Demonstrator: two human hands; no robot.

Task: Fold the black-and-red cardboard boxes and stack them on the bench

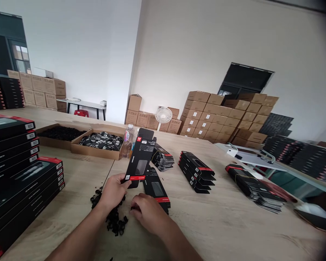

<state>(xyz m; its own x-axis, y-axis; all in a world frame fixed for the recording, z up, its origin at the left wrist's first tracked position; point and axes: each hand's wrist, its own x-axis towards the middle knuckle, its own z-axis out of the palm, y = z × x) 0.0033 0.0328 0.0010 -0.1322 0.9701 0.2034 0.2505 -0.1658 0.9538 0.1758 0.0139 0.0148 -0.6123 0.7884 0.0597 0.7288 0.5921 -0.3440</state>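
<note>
Left hand [114, 192]: fingers [122, 179] clenched tight on one black box [139, 159] w/ red band, box up on end over the table [206, 232], prob. for a good look at the front. Right hand [149, 214]: fingers [133, 209] curled, low, close to the wood. Pinching a tiny bit or empty? Can't tell.

Just beside both hands, one loose pile of small black bits [112, 217], too many to count, prob. there for quick reach. Right by right hand, one flat box [156, 192] w/ red band, lying on the table, tucked partly under the held box.

Further up, 2 cardboard trays [81, 145], side by side, one w/ black bits [61, 133], one w/ black-and-white round things [101, 140], prob. side by side to keep each kind apart. Next to them, 1 plastic bottle [127, 143]. On the left, 2 tall stacks of black boxes [16, 170], neat piles, prob. for saving room. Out on the right side of the table, 3 more lots: small stack [161, 157], fanned stack [197, 172], tied bundle [254, 188].

Way back, lots of brown cartons [222, 117] piled high along the wall, prob. for storage. Also 1 white fan [163, 116], 1 red stool [81, 113].
</note>
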